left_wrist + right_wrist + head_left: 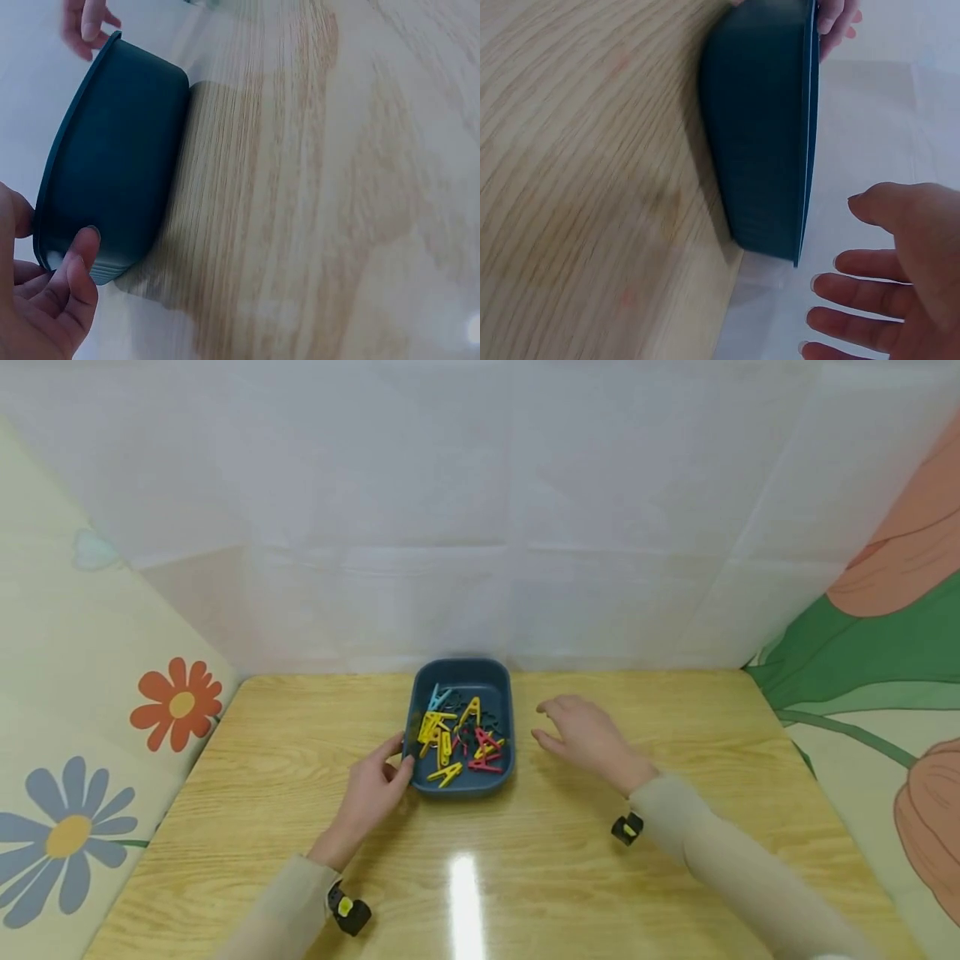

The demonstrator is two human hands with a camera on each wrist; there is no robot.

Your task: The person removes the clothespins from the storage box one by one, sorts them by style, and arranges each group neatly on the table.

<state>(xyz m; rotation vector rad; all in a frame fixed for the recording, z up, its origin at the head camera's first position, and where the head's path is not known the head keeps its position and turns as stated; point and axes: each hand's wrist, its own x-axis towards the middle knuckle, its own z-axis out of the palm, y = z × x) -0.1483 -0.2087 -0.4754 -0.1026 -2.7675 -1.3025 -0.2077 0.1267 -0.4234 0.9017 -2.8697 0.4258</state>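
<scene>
The tub (pixel 462 791) stands upright on the wooden bench (pixel 300 718), just below the middle of the head frame, its far end close to the white sheet (pixel 390 527) behind. Inside lies a loose heap of clips: a light blue clip (pixel 439 698) at the tub's upper left, yellow clips (pixel 446 774) down the left and along the bottom, red clips (pixel 486 764) at the lower right, and dark clips (pixel 489 722) toward the upper right, hard to count against the dark tub. The left hand (pixel 371 787) is at the tub's lower left, its grip pinching the wall near the corner; at lower left in the left wrist view, a digit presses the outer wall while others meet the rim. The right hand (pixel 588 739) hangs just right of the tub, apart from it, its grip spread, thumb away from the fingers and holding nothing. Each wrist carries a small black device, the left one (pixel 349 910) at the bottom left of centre, the right one (pixel 627 828) at lower right. A bright reflection (pixel 467 902) crosses the bench at bottom centre, and a red flower (pixel 182 704) shows on the wall at left.
</scene>
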